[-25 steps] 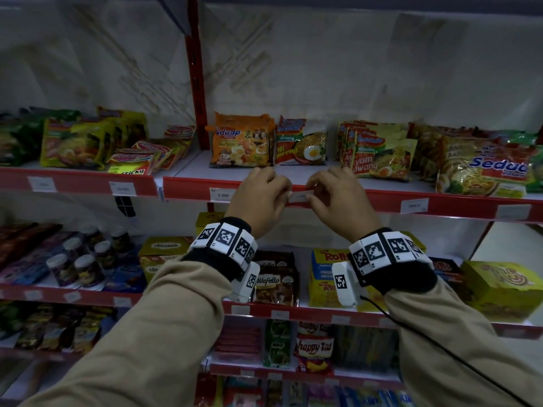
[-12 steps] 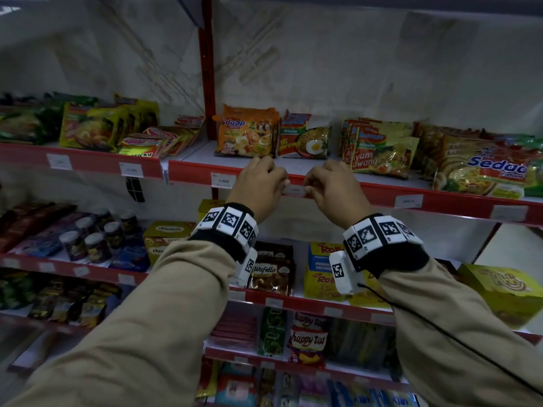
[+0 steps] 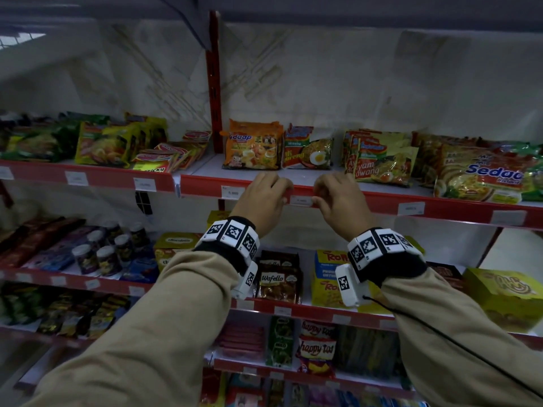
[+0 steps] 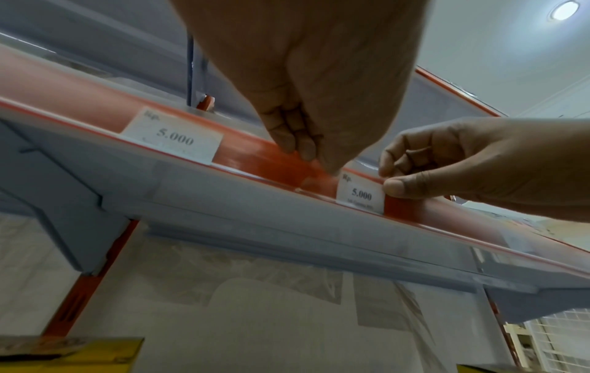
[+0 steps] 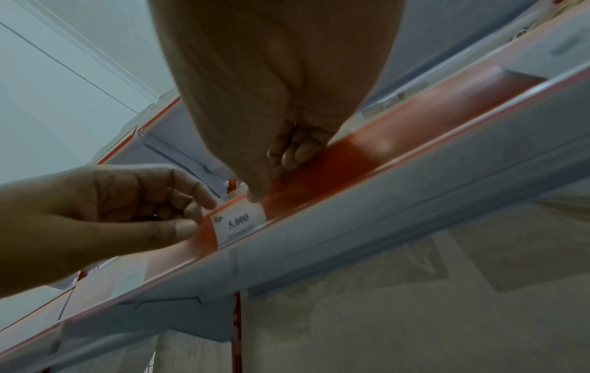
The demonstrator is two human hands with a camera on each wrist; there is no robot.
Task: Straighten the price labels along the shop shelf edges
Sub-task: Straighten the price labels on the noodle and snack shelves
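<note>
A white price label [image 3: 301, 200] reading 5.000 sits in the red edge strip [image 3: 382, 201] of the noodle shelf. My left hand [image 3: 286, 195] pinches the strip at the label's left end, fingers curled. My right hand [image 3: 316, 198] does the same at its right end. In the left wrist view my left hand's thumb [image 4: 332, 167] meets the label [image 4: 360, 195] at its upper left corner, and the right thumb [image 4: 402, 186] presses its right edge. In the right wrist view the label [image 5: 239, 224] lies level in the strip between the right hand [image 5: 265, 186] and the left hand [image 5: 194, 217].
More labels sit along the same strip: one to the left [image 3: 232, 192] and two to the right [image 3: 410, 208]. Noodle packets [image 3: 252, 145] stand just behind the edge. Lower shelves hold a Wafello pack [image 3: 277, 280], boxes and jars. A red upright [image 3: 214, 83] divides the bays.
Both hands stay at the same label. The gap between them is a little wider, so more of the label shows. The head view has tilted up.
</note>
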